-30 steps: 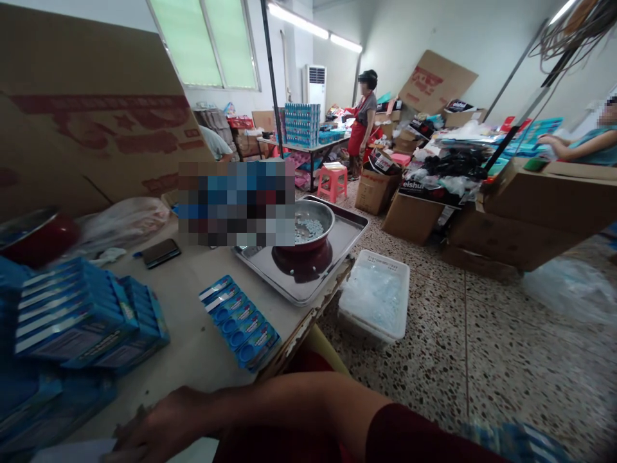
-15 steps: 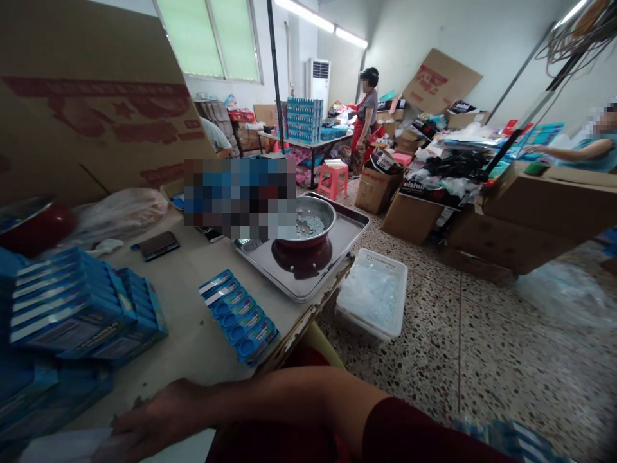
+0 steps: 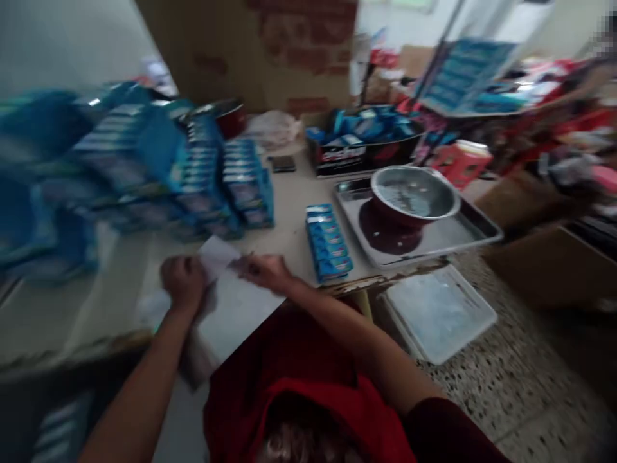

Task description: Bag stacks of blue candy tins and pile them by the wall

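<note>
Both hands are over the near edge of the table, with a small white sheet of paper (image 3: 219,253) between them. My left hand (image 3: 184,281) is curled closed at the sheet's left side. The fingers of my right hand (image 3: 267,271) pinch its right corner. Motion blur smears both hands' fingertips. A larger white sheet (image 3: 236,315) lies beneath them at the table edge. To the right of my right hand is a short row of small blue boxes (image 3: 330,241). Beyond my left hand stand stacks of blue boxes (image 3: 245,183).
Right of the row, a metal bowl (image 3: 415,199) with small pale pieces sits on a metal tray (image 3: 385,256). A white plastic tub (image 3: 441,315) is below the table edge. Farther back are a carton of blue packets (image 3: 364,151) and a dark flat object (image 3: 282,164).
My view has swung left and down. My left hand has come into view. My right hand, earlier at the lower left with something white, now appears beside it at the white paper.
</note>
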{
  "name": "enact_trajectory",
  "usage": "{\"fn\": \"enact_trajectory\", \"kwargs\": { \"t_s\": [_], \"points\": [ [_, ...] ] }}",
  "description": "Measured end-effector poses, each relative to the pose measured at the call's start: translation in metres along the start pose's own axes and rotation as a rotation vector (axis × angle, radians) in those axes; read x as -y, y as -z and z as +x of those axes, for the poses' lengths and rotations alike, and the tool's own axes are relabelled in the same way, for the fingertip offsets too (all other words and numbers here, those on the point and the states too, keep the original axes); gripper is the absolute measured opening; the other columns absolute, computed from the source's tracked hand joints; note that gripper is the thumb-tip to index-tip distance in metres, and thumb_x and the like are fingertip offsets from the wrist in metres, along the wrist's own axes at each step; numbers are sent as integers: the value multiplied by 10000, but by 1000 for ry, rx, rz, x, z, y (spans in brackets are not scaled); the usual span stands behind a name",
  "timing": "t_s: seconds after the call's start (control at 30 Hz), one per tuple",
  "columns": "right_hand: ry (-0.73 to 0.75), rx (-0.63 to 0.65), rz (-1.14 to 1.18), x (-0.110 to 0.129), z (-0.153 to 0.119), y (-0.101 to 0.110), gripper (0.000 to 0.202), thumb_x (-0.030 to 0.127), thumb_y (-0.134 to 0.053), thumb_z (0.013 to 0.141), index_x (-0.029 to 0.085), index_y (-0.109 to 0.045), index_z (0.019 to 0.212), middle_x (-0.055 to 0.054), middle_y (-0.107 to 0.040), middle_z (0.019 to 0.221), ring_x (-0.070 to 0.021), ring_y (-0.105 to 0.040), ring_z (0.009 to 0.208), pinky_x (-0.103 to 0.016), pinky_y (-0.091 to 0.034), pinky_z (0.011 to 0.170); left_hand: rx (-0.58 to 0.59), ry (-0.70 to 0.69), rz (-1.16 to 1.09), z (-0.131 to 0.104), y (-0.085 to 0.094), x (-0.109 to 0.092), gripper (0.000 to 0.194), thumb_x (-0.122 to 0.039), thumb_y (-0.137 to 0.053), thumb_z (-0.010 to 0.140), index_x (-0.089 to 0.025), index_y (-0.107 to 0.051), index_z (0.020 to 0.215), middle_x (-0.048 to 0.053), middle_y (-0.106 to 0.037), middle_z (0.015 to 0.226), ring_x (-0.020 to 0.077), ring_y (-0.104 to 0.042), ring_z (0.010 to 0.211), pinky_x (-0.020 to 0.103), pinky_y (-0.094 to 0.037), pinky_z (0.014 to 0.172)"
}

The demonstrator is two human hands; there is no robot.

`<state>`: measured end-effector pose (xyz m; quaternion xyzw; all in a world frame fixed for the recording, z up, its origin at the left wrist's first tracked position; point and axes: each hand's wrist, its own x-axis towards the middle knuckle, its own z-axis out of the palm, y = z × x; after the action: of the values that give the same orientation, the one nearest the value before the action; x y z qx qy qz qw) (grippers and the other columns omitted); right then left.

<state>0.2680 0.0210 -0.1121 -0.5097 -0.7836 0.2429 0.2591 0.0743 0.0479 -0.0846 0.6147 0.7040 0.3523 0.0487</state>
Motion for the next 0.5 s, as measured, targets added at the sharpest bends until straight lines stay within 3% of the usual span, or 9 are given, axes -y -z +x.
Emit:
{"fn": "enact_trajectory", "kwargs": {
  "t_s": [0.07, 0.13, 0.23, 0.3, 0.37, 0.43, 0.5],
  "points": [
    [10, 7, 31, -2, 3, -3, 326, 323, -813, 957, 18, -755, 1056, -60, -764, 909, -71, -630, 847, -215, -377, 785, -20, 121, 74, -10, 7, 41, 167, -257, -604, 1020, -182, -591, 871, 126, -669, 1051, 296, -628, 1158, 523, -488, 1127],
    [10, 4, 58, -3, 6, -9, 327, 324, -813, 932, 24, -733, 1033, -25, -715, 871, -53, -595, 828, -211, -359, 785, -29, 117, 53, -13, -1, 63, 228, -293, -584, 1010, -241, -475, 816, 137, -639, 1061, 311, -583, 1193, 495, -439, 1152],
    [-3, 12, 88, -3, 9, -15, 282, 287, -855, 875, 91, -724, 1029, 14, -662, 853, -66, -578, 797, -218, -340, 746, -36, 86, -28, -6, -18, 70, 285, -328, -589, 991, -275, -382, 802, 138, -604, 1023, 324, -559, 1162, 483, -409, 1145],
    [-21, 3, 119, -4, 11, -16, 195, 248, -847, 875, 143, -721, 979, 27, -637, 816, -91, -553, 754, -234, -334, 711, -35, 93, -57, -1, -17, 64, 266, -313, -611, 977, -276, -401, 819, 141, -612, 1033, 319, -565, 1148, 468, -415, 1139],
    [-47, -13, 164, -7, 13, -15, 115, 218, -787, 903, 171, -686, 874, 34, -599, 747, -108, -513, 702, -245, -329, 676, -103, 95, -75, -1, 0, 62, 177, -295, -607, 988, -262, -468, 884, 147, -633, 1097, 305, -575, 1162, 453, -429, 1136],
    [-66, -10, 220, -13, 15, -12, 114, 207, -701, 925, 183, -639, 833, 37, -587, 716, -109, -504, 671, -239, -344, 654, -234, 95, -57, -9, 31, 68, 101, -303, -598, 1008, -245, -524, 974, 151, -644, 1166, 299, -582, 1197, 461, -433, 1149],
    [-104, 22, 402, -20, 14, -7, 85, 251, -670, 914, 186, -624, 885, 33, -623, 741, -106, -537, 668, -226, -387, 653, -346, 118, -2, -28, 65, 84, 149, -346, -644, 997, -234, -551, 1031, 152, -650, 1205, 312, -583, 1238, 494, -420, 1179]
  ]
}}
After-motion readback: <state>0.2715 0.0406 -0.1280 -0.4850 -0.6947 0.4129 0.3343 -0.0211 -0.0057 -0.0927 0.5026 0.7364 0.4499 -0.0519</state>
